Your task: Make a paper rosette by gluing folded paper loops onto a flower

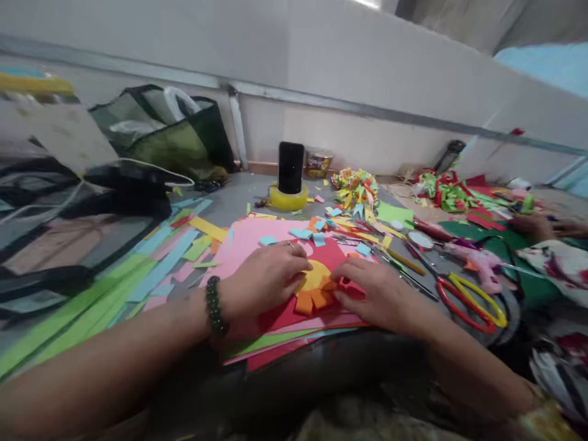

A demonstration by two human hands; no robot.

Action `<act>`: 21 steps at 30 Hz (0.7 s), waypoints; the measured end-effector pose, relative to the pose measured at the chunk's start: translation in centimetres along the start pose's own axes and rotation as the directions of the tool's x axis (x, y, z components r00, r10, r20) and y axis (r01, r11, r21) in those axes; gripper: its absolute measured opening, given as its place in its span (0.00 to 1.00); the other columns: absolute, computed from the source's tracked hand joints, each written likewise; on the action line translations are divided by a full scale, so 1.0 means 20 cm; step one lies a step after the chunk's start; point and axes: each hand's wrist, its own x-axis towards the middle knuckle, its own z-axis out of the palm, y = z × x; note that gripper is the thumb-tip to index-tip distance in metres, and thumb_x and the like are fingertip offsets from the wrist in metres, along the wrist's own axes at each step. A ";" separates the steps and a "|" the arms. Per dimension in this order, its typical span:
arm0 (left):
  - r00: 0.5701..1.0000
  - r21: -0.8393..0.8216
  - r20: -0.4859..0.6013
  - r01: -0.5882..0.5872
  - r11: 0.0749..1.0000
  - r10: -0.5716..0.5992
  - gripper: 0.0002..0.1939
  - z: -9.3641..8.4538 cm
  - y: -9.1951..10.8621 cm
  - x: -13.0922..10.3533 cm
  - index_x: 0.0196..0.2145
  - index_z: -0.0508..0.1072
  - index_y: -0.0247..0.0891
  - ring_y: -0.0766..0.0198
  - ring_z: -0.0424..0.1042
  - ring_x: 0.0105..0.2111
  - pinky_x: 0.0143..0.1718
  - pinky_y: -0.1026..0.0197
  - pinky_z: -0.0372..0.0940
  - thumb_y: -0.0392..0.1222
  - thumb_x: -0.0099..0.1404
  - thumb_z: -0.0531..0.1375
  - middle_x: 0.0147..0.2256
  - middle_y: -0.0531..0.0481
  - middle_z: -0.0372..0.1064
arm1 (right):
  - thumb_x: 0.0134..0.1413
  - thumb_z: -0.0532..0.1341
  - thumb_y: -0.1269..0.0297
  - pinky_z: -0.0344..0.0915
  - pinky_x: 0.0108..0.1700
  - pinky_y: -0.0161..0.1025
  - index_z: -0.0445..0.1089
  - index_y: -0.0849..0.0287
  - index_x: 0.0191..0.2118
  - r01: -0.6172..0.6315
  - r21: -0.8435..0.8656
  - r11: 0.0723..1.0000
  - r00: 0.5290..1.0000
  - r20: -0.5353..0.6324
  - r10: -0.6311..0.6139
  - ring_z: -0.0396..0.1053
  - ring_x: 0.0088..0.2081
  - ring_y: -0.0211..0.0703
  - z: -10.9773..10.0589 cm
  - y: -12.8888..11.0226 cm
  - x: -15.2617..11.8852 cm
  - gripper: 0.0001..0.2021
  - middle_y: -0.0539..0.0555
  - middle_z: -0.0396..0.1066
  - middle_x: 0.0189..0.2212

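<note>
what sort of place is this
Probably a shared craft workspace: cut paper strips are spread across the surface, scissors lie on the right, and another person's hand shows at far right.

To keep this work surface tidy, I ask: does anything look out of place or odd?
A phone stands upright in a yellow tape roll, an unusual holder. Blue paper scraps lie scattered on the pink sheet.

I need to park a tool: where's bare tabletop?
A grey patch of table shows between the yellow tape roll and the paper strips on the left. Right of the right hand is crowded: scissors, pink tool.
</note>
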 end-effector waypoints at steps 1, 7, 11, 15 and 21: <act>0.999 -0.001 0.021 -0.027 1.000 0.027 0.10 0.01 0.00 0.00 0.38 0.79 0.38 0.56 0.74 0.43 0.41 0.59 0.65 0.32 0.67 0.58 0.43 0.47 0.77 | 0.61 0.60 0.68 0.67 0.38 0.37 0.75 0.59 0.42 0.007 0.002 1.000 0.999 0.034 -0.007 0.74 0.37 0.43 0.00 -0.01 0.00 0.07 0.56 0.77 0.37; 0.991 -0.051 0.097 -0.092 0.994 0.096 0.13 0.05 0.01 0.00 0.30 0.78 0.38 0.61 0.73 0.36 0.33 0.63 0.62 0.30 0.67 0.55 0.39 0.48 0.77 | 0.62 0.58 0.70 0.66 0.37 0.38 0.77 0.57 0.45 0.038 -0.052 0.998 0.981 0.194 -0.027 0.71 0.40 0.44 -0.01 -0.06 -0.01 0.12 0.57 0.75 0.40; 0.990 -0.061 0.100 -0.096 0.994 0.102 0.14 0.05 0.01 0.00 0.32 0.79 0.38 0.61 0.73 0.36 0.33 0.63 0.62 0.30 0.67 0.54 0.39 0.47 0.77 | 0.62 0.56 0.70 0.65 0.40 0.42 0.78 0.57 0.45 0.043 -0.106 0.993 0.963 0.269 -0.013 0.67 0.43 0.49 -0.03 -0.07 0.02 0.13 0.60 0.73 0.41; 0.988 -0.031 0.127 -0.084 0.996 0.087 0.14 0.05 0.01 0.00 0.34 0.80 0.38 0.60 0.73 0.36 0.33 0.62 0.62 0.31 0.67 0.54 0.39 0.46 0.77 | 0.60 0.56 0.71 0.64 0.42 0.44 0.76 0.60 0.43 0.049 -0.105 0.993 0.943 0.331 -0.012 0.64 0.42 0.50 -0.06 -0.10 0.04 0.12 0.62 0.71 0.42; 0.987 -0.012 0.146 -0.066 0.998 0.067 0.13 0.05 0.02 0.00 0.34 0.79 0.38 0.60 0.73 0.35 0.33 0.61 0.62 0.32 0.67 0.54 0.39 0.46 0.77 | 0.60 0.54 0.74 0.65 0.44 0.45 0.75 0.61 0.45 0.052 -0.024 0.998 0.940 0.339 -0.041 0.65 0.41 0.47 -0.07 -0.11 0.06 0.14 0.61 0.70 0.43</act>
